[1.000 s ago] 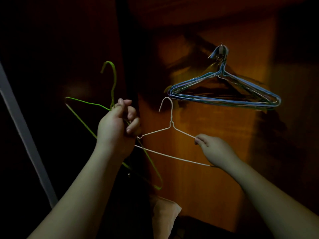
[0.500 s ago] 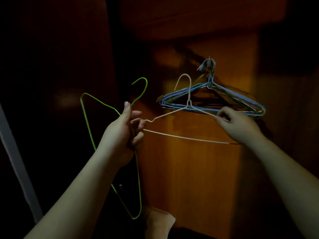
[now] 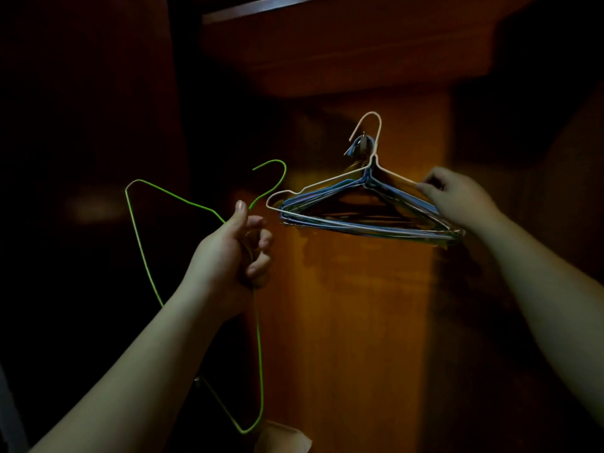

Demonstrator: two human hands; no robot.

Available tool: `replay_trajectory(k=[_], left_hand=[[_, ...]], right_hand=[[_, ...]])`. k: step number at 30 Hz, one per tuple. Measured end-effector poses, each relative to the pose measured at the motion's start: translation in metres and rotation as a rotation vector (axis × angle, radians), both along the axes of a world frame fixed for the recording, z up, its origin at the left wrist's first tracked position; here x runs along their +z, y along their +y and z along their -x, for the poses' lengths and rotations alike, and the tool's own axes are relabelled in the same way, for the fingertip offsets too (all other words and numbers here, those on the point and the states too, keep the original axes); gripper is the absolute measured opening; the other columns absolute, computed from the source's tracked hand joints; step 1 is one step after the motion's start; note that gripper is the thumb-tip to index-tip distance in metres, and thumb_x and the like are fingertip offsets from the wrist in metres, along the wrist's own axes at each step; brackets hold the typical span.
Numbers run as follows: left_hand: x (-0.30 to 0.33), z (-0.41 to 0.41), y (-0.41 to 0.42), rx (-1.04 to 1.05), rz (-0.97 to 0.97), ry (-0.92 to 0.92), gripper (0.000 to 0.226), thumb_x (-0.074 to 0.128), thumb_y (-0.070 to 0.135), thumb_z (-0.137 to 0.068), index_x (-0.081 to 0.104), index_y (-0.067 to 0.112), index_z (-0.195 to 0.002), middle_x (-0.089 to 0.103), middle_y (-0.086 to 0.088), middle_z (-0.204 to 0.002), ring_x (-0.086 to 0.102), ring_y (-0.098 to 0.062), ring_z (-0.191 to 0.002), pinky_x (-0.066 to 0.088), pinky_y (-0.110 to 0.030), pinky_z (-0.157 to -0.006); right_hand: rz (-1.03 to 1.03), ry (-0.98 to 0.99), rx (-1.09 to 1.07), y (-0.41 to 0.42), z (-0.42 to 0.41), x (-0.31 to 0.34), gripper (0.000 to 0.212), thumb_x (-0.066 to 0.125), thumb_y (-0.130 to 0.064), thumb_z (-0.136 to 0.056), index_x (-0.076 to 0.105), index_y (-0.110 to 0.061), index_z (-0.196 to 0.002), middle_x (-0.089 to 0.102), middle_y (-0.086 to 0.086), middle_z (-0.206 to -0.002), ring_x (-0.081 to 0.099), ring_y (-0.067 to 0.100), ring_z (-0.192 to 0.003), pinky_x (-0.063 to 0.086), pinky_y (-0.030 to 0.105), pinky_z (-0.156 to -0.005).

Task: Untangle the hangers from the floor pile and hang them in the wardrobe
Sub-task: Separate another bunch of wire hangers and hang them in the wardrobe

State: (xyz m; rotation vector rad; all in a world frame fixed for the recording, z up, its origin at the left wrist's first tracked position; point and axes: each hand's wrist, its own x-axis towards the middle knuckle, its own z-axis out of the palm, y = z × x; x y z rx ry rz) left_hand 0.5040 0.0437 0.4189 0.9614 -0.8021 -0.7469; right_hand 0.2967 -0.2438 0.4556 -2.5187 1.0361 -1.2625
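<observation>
The right hand point(image 3: 457, 199) pinches the right shoulder of the white hanger point(image 3: 322, 184), which is raised against the wardrobe panel point(image 3: 359, 322) in front of the bundle of blue hangers point(image 3: 359, 220). The white hanger's long axis runs roughly 9 to 3 o'clock, level with the bundle; its hook points to 12 o'clock and opens toward 9 o'clock. The hook's curve stands just above the wall hook point(image 3: 359, 147) that carries the bundle, apparently not yet seated. The wall hook lies at about 10 o'clock from the right hand, which is the nearer hand. The left hand point(image 3: 233, 253) is closed around the neck of the green hanger point(image 3: 261, 354), held well apart at 9 o'clock. That hanger is tilted: its hook points to 1 o'clock, and its long axis runs from 11 to 5 o'clock.
</observation>
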Motion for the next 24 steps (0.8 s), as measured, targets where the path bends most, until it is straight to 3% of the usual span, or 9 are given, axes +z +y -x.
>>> replay_trajectory(k=[10, 24], left_hand=[[-0.001, 0.001, -0.013, -0.034, -0.001, 0.022, 0.043, 0.032, 0.054, -0.1, 0.049, 0.016, -0.086, 0.043, 0.003, -0.059, 0.024, -0.007, -0.03, 0.02, -0.011, -0.037], [-0.007, -0.005, -0.016, -0.049, -0.002, 0.045, 0.042, 0.032, 0.053, -0.1, 0.048, 0.016, -0.088, 0.042, 0.003, -0.059, 0.024, -0.007, -0.03, 0.02, -0.01, -0.037]], right_hand=[[-0.056, 0.06, -0.034, -0.025, -0.018, -0.001, 0.017, 0.05, -0.033, -0.1, 0.056, -0.017, -0.098, 0.059, 0.011, -0.086, 0.056, 0.029, -0.08, 0.039, 0.035, -0.063], [-0.075, 0.05, -0.037, -0.032, -0.023, -0.019, 0.02, 0.049, -0.034, -0.1, 0.058, -0.017, -0.103, 0.06, 0.012, -0.089, 0.057, 0.031, -0.083, 0.041, 0.035, -0.065]])
